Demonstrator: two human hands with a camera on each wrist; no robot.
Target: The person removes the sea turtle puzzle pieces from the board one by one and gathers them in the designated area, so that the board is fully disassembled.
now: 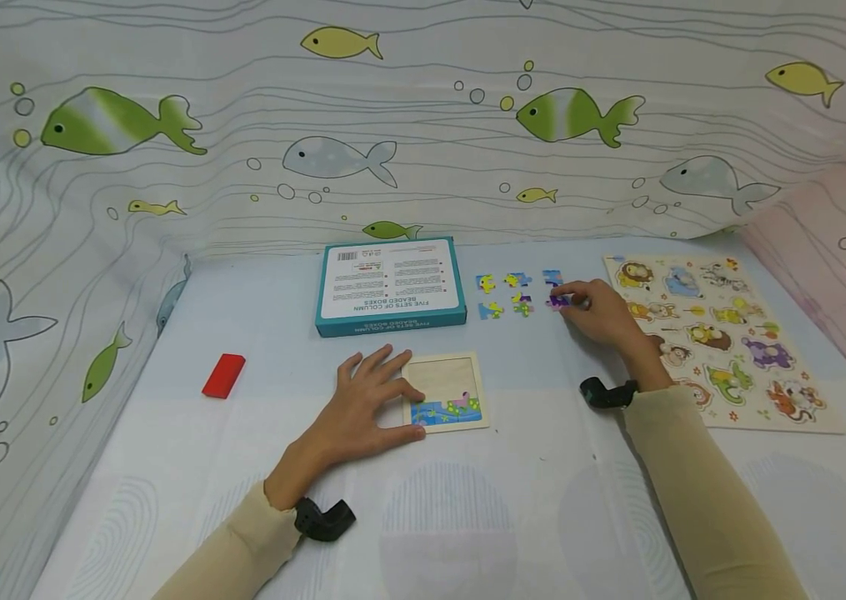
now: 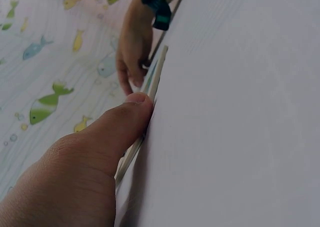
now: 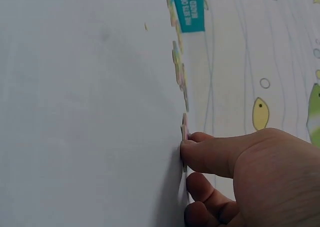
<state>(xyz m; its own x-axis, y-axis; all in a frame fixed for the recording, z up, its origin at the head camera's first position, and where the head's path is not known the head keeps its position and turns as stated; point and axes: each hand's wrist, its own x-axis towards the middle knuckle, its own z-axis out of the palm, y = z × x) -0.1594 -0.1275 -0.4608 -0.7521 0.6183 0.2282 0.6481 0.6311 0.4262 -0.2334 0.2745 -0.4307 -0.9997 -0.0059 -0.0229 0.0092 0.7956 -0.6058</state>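
My left hand (image 1: 368,408), fingers spread, rests at the left side of a small wooden puzzle tray (image 1: 481,379). Its thumb lies against the tray's near edge, also in the left wrist view, and the index fingertip touches the tray's left side. Joined puzzle pieces (image 1: 447,410) with blue, green and pink printing fill the near part of the tray. Over by the loose pieces, my right hand (image 1: 601,315) pinches a purple puzzle piece (image 1: 558,302) between thumb and index finger, low at the table. In the right wrist view the piece (image 3: 184,129) shows edge-on, mostly covered by the thumb.
Several loose puzzle pieces (image 1: 518,280) lie in rows right of a teal box (image 1: 392,287). Far left is a red block (image 1: 223,376). A large animal puzzle board (image 1: 738,333) lies at the right, partly under my right wrist. A fish-print curtain (image 1: 423,108) hangs behind.
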